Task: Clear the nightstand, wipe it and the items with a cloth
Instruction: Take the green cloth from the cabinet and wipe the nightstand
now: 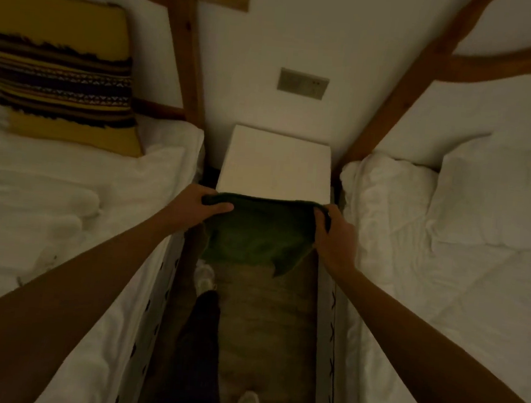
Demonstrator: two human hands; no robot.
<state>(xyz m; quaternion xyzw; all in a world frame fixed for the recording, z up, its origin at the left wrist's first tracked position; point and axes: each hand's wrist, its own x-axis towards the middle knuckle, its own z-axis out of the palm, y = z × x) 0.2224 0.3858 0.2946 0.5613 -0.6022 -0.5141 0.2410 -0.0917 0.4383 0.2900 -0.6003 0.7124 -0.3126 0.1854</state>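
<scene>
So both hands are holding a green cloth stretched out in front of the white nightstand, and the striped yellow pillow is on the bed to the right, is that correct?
Not quite. The head view shows the striped yellow pillow on the bed to the left, not the right. The rest holds: left hand and right hand hold the green cloth before the white nightstand.

Both forearms are bare with no sleeves showing up to the left hand [198, 206] and right hand [335, 236], while below them are dark trousers [201, 334] and pale shoes [204, 278].

A striped yellow cushion [64, 77] lies on the left bed [49, 201], white pillows [496, 195] on the right
</scene>
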